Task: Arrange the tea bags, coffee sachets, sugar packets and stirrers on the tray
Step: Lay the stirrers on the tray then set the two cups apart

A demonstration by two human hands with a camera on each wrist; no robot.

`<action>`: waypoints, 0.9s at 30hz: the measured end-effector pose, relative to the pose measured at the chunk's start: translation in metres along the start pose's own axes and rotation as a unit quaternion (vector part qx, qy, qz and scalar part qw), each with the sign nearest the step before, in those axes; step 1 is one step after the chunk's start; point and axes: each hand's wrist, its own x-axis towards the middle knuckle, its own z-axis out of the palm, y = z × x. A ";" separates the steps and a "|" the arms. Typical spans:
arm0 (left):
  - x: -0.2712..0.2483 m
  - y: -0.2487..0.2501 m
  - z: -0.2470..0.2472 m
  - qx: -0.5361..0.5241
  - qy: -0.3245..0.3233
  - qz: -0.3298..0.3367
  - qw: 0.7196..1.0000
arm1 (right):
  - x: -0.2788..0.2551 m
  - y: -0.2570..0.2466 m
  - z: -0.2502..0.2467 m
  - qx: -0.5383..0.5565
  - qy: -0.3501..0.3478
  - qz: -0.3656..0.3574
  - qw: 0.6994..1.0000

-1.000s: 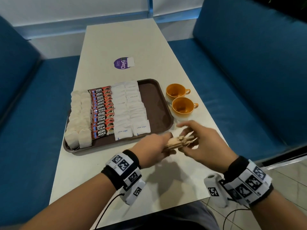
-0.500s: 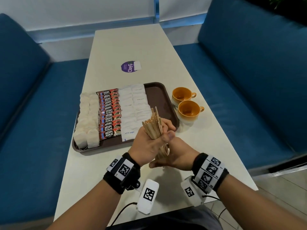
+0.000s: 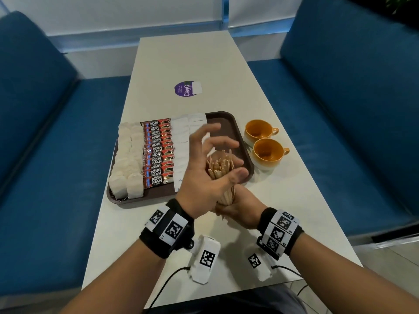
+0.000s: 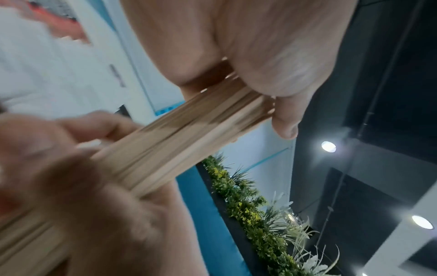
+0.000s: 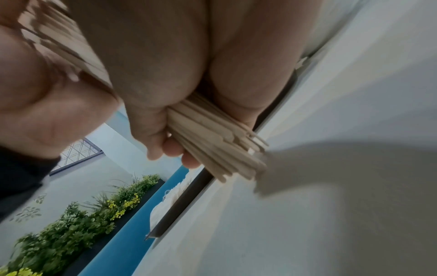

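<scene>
A bundle of wooden stirrers (image 3: 221, 164) stands upright over the near right corner of the brown tray (image 3: 226, 123). My right hand (image 3: 235, 207) grips its lower end, as the right wrist view shows on the stirrers (image 5: 212, 142). My left hand (image 3: 226, 159) cups the top: its thumb lies across the stirrers (image 4: 189, 134) and its fingers are spread and blurred behind them. On the tray lie rows of tea bags (image 3: 127, 164), red coffee sachets (image 3: 158, 152) and white sugar packets (image 3: 183, 137).
Two orange cups (image 3: 258, 130) (image 3: 268, 151) stand on the white table right of the tray. A purple sticker (image 3: 187, 88) lies further back. Blue benches flank the table. The tray's right strip is bare brown.
The stirrer bundle went from lying level between my hands to standing upright. My left hand's fingers have since spread away from its top, while my right hand keeps hold of the bottom.
</scene>
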 end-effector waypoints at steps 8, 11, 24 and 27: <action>0.007 0.002 -0.003 0.245 -0.085 0.076 0.963 | 0.006 0.009 0.004 -0.030 0.023 0.012 0.999; 0.001 -0.005 0.000 0.258 -0.080 0.063 0.961 | 0.008 0.012 0.005 -0.040 0.032 -0.015 0.999; 0.004 0.001 0.006 0.217 -0.057 0.083 0.971 | 0.007 0.009 0.007 -0.051 0.078 -0.048 0.995; 0.001 -0.003 0.007 0.240 -0.073 0.044 0.967 | 0.006 0.007 0.007 -0.059 0.063 -0.039 0.996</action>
